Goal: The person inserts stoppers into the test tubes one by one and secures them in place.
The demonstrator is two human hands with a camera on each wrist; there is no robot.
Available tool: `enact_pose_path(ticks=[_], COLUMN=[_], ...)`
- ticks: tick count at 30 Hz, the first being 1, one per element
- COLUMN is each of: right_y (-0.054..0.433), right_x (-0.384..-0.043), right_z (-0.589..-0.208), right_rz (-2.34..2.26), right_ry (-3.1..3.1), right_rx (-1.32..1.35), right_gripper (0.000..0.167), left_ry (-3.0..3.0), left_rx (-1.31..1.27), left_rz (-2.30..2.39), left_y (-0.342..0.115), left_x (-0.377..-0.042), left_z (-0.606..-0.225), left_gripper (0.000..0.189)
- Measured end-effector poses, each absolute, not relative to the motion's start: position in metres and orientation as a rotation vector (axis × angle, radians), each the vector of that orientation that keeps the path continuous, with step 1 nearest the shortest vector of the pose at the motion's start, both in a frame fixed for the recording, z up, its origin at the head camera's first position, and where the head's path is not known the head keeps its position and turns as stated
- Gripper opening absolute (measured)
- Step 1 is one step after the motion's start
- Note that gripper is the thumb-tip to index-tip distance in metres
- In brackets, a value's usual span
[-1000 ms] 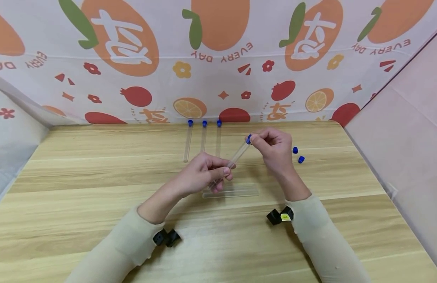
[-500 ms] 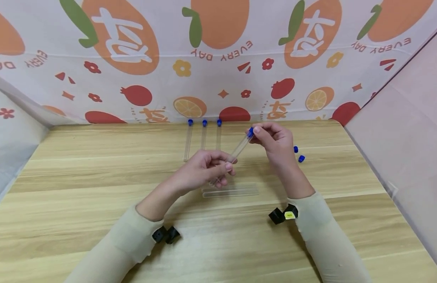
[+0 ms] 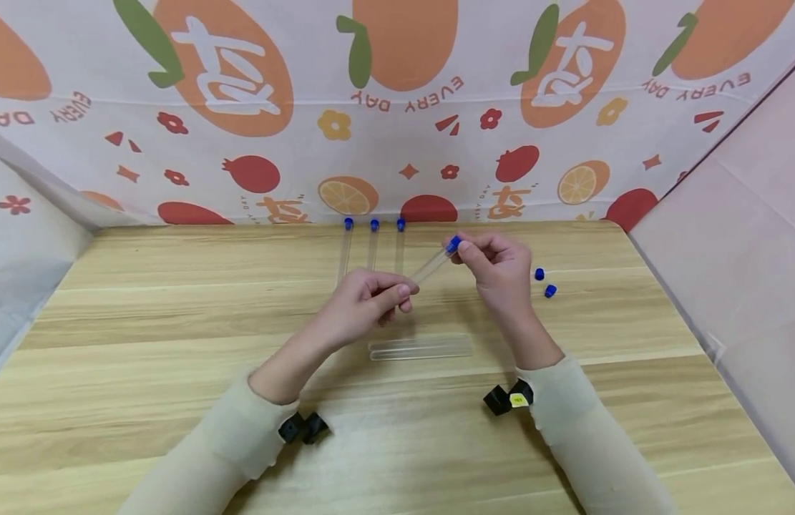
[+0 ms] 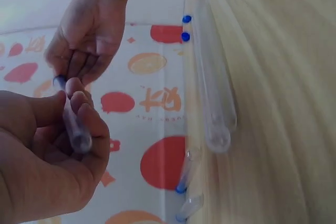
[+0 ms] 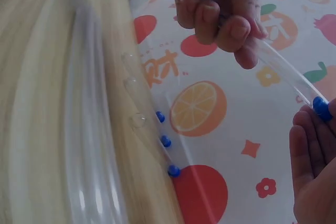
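In the head view my left hand grips a clear test tube by its lower part, holding it slanted above the table. The fingers and thumb of my right hand pinch a blue cap at the tube's upper end. In the left wrist view the rounded bottom of the tube pokes out of my curled left hand. The right wrist view shows the blue cap at the tube's mouth, against my right fingers.
Three tubes with blue caps lie in a row at the table's back edge, near the printed cloth. Uncapped clear tubes lie side by side in front of my hands. Two loose blue caps sit to the right.
My left hand has moved a little up and away from me, and the held tube now slants less steeply. My right hand rose slightly, then came back down, keeping its pinch on the cap.
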State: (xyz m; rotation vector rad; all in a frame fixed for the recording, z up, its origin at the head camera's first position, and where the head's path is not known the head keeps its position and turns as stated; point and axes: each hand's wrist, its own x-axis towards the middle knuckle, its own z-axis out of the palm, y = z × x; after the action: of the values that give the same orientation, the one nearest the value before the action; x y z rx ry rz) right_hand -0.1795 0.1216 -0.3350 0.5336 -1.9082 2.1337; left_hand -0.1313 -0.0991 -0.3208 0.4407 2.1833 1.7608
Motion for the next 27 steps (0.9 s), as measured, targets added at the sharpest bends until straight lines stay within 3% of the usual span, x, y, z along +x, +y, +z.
enact_pose_path(ticks=[9,20,27], right_y=[0.128,0.130,0.128], right_x=[-0.182,-0.183,-0.182], right_z=[-0.331,-0.333,-0.331], right_rz=[2.034,1.983,2.006], right_ry=[-2.107,-2.237,-2.235], right_rx=[0.456,0.390,0.379], right_gripper=[0.020,0.014,0.021], left_ry=[2.202,2.190,2.085], left_rx=[0.496,0.492,0.489], left_rz=[1.671,1.630,1.693], left_y=[-0.108,-0.105,-0.101], left_x=[-0.140,-0.136,-0.135], left_z=[-0.326,-0.323,-0.327], left_gripper=[0.024,0.023,0.023])
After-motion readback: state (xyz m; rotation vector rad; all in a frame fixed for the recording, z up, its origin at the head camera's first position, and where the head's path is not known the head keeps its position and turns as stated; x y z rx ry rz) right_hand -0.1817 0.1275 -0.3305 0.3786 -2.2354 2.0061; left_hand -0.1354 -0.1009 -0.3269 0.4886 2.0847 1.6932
